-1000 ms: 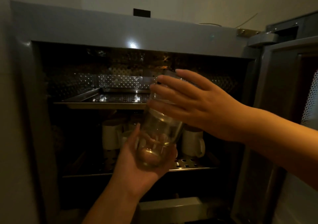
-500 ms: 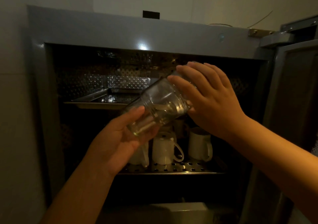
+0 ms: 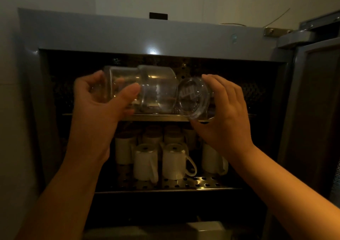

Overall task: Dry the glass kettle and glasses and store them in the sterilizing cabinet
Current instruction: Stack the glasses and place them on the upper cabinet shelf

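Note:
Two clear glasses nested into a stack (image 3: 156, 88) lie on their side in front of the sterilizing cabinet's (image 3: 128, 35) upper compartment. My left hand (image 3: 99, 107) grips the stack's left end, thumb across the front. A third clear glass (image 3: 194, 97) is tipped with its base toward me, just right of the stack and touching it or nearly so. My right hand (image 3: 228, 114) holds that glass, fingers behind it and thumb below. Both glasses hover just above the front edge of the metal upper shelf (image 3: 161, 118).
Several white mugs (image 3: 176, 162) stand upside down on the perforated lower shelf (image 3: 193, 183). The cabinet door (image 3: 312, 110) hangs open at the right. A plain wall borders the cabinet on the left. The inside is dim.
The glasses rose from in front of the lower shelf to the upper shelf level and turned sideways. One glass came off the stack into my right hand; the left keeps the rest.

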`<action>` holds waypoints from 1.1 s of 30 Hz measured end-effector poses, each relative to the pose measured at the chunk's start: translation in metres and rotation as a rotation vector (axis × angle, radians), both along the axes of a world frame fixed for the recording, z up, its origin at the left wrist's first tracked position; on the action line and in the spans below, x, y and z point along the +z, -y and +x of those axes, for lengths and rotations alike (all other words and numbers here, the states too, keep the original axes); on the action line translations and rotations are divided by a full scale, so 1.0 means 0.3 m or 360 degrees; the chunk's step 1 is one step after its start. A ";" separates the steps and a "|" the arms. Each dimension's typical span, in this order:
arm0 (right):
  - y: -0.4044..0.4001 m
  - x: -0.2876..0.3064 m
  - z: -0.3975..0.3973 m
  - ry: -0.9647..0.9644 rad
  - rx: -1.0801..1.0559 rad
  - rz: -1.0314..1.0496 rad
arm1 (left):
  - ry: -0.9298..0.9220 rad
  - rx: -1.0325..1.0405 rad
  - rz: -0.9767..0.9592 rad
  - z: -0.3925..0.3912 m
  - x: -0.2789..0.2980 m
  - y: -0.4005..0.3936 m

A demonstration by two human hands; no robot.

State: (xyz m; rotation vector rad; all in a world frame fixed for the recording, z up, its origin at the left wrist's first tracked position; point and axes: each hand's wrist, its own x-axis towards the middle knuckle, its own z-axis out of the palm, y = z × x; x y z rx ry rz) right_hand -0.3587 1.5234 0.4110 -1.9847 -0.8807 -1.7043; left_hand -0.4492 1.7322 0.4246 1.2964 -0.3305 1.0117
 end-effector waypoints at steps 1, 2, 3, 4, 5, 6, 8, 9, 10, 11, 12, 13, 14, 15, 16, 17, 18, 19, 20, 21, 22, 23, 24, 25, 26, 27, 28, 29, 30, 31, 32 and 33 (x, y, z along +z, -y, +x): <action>0.002 -0.002 0.003 -0.0032 0.0012 0.0042 | 0.0031 0.0080 0.0046 0.001 0.007 -0.005; 0.003 -0.003 0.005 -0.0053 0.0031 0.0088 | 0.0052 0.0163 0.0094 0.005 0.014 -0.010; 0.004 -0.003 0.007 -0.0072 0.0063 0.0139 | 0.0072 0.0238 0.0130 0.010 0.020 -0.014; 0.004 -0.001 0.007 -0.0093 0.0107 0.0191 | 0.0093 0.0299 0.0154 0.017 0.027 -0.019; 0.004 0.001 0.008 -0.0116 0.0154 0.0231 | 0.0110 0.0351 0.0182 0.023 0.033 -0.021; 0.005 0.000 0.009 -0.0141 0.0195 0.0258 | 0.0121 0.0409 0.0226 0.030 0.037 -0.021; 0.002 -0.005 0.013 -0.0211 0.0257 0.0304 | 0.0122 0.0532 0.0337 0.042 0.043 -0.021; -0.001 -0.008 0.015 -0.0264 0.0282 0.0340 | 0.0118 0.0577 0.0385 0.046 0.044 -0.020; -0.006 -0.010 0.018 -0.0325 0.0317 0.0385 | 0.0120 0.0604 0.0420 0.050 0.044 -0.018; -0.011 -0.011 0.022 -0.0387 0.0372 0.0431 | 0.0127 0.0619 0.0444 0.056 0.045 -0.016; -0.017 -0.012 0.027 -0.0441 0.0438 0.0475 | 0.0137 0.0635 0.0466 0.063 0.046 -0.011; -0.022 -0.012 0.033 -0.0482 0.0502 0.0511 | 0.0146 0.0660 0.0493 0.070 0.046 -0.006; -0.026 -0.012 0.039 -0.0511 0.0552 0.0541 | 0.0153 0.0689 0.0522 0.078 0.045 -0.001; -0.029 -0.012 0.046 -0.0537 0.0594 0.0566 | 0.0154 0.0714 0.0548 0.088 0.043 0.002; -0.033 -0.012 0.053 -0.0568 0.0636 0.0591 | 0.0147 0.0734 0.0570 0.098 0.041 0.005; -0.035 -0.013 0.061 -0.0603 0.0674 0.0613 | 0.0130 0.0752 0.0592 0.109 0.039 0.006; -0.036 -0.015 0.069 -0.0633 0.0698 0.0630 | 0.0112 0.0772 0.0613 0.120 0.038 0.007; -0.037 -0.018 0.076 -0.0657 0.0703 0.0640 | 0.0104 0.0800 0.0638 0.130 0.037 0.007; -0.038 -0.020 0.083 -0.0674 0.0693 0.0643 | 0.0111 0.0841 0.0674 0.139 0.037 0.008; -0.038 -0.023 0.087 -0.0686 0.0674 0.0639 | 0.0133 0.0890 0.0722 0.148 0.038 0.010; -0.039 -0.025 0.090 -0.0686 0.0653 0.0628 | 0.0159 0.0939 0.0771 0.156 0.039 0.012; -0.040 -0.026 0.090 -0.0675 0.0635 0.0612 | 0.0180 0.0978 0.0812 0.164 0.040 0.013; -0.043 -0.027 0.089 -0.0656 0.0615 0.0594 | 0.0192 0.1003 0.0837 0.172 0.039 0.013; -0.046 -0.027 0.086 -0.0632 0.0590 0.0577 | 0.0198 0.1022 0.0853 0.180 0.040 0.014; -0.050 -0.025 0.084 -0.0607 0.0563 0.0563 | 0.0206 0.1041 0.0862 0.189 0.038 0.016; -0.054 -0.022 0.082 -0.0589 0.0540 0.0552 | 0.0218 0.1064 0.0866 0.198 0.037 0.019; -0.058 -0.020 0.082 -0.0582 0.0524 0.0543 | 0.0239 0.1089 0.0863 0.206 0.032 0.024; -0.061 -0.018 0.083 -0.0586 0.0515 0.0537 | 0.0268 0.1115 0.0852 0.213 0.027 0.029; -0.064 -0.016 0.085 -0.0594 0.0508 0.0533 | 0.0298 0.1138 0.0835 0.221 0.021 0.034; -0.065 -0.014 0.087 -0.0603 0.0500 0.0532 | 0.0324 0.1154 0.0817 0.230 0.016 0.039; -0.065 -0.012 0.090 -0.0614 0.0491 0.0534 | 0.0343 0.1159 0.0802 0.239 0.011 0.044; -0.065 -0.011 0.093 -0.0625 0.0483 0.0538 | 0.0353 0.1161 0.0789 0.248 0.008 0.048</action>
